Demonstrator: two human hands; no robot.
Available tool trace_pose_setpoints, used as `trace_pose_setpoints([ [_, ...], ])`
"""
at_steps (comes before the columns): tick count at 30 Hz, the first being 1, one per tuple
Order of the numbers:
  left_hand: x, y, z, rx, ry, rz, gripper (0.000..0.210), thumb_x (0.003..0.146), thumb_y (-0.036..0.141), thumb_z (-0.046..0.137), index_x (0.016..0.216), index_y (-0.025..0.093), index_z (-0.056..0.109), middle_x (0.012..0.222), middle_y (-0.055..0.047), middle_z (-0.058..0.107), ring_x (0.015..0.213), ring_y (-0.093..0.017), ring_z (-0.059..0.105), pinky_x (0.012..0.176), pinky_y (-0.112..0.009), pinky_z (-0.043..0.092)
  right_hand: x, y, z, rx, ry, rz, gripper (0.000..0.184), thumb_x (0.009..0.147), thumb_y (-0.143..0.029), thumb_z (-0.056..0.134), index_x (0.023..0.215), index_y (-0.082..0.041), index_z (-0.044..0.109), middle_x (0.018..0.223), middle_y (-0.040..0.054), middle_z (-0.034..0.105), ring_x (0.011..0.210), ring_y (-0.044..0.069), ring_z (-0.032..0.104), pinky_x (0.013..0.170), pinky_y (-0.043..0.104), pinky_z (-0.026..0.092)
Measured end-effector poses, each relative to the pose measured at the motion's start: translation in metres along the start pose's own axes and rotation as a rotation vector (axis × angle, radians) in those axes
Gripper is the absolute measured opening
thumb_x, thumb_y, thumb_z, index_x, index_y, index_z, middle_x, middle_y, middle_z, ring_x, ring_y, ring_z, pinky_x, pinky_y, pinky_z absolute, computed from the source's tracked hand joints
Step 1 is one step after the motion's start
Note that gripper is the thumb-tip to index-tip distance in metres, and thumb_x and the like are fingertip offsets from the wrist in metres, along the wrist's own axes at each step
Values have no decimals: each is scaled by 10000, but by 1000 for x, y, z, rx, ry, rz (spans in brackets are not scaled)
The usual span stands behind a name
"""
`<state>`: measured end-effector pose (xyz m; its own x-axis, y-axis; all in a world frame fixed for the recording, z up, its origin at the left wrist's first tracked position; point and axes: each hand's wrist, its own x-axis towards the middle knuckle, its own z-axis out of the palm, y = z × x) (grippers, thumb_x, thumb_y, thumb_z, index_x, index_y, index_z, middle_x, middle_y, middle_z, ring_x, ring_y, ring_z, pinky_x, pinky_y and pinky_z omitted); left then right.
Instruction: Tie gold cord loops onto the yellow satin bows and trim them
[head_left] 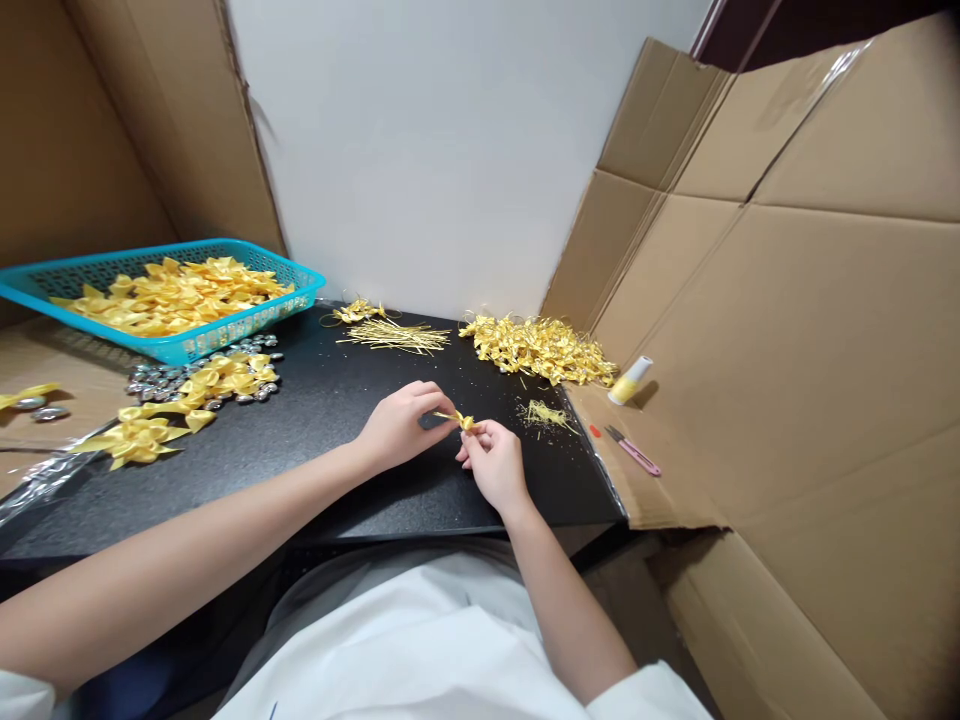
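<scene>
Yellow bow [468, 423] sits pinched between two bare hands over a black counter [315, 490].
The left hand [409, 425] grips its thin end between thumb and fingers, while the right hand [495, 462] clasps its body from the right. At far left, a turquoise basket [311, 284] holds piled ribbon flowers [180, 295]; silver beads [154, 380] and more yellow pieces [142, 438] lie on its near side. Beyond the hands, thin gold strips [397, 336] lie left of a large yellow heap [536, 347]. Fine clippings [545, 413] lie to the right, and pink snips [636, 452] rest on cardboard near a white-and-yellow cylinder [631, 380].
</scene>
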<state>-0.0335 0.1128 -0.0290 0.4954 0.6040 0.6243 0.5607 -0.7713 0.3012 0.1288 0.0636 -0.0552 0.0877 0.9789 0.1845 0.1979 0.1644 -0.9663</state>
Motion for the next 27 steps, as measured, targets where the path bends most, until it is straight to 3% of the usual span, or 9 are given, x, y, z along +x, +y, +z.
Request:
trace_pose_setpoints([
  [12,1,-1,0,-1,-45,47,177,859,305,574,806,193,700,806,-36,670,764,-157,594,680,-247,454,1,2,0,16,-16,17,140,783,-292,560,727,-163,564,536,-4,627,424,98,541,441,195,427],
  [27,6,0,-7,-193,-128,-69,264,871,358,541,749,158,664,746,-33,607,680,-137,557,596,-229,417,1,2,-2,49,-8,37,162,763,-314,585,708,-164,562,516,-16,607,416,85,526,439,185,446],
])
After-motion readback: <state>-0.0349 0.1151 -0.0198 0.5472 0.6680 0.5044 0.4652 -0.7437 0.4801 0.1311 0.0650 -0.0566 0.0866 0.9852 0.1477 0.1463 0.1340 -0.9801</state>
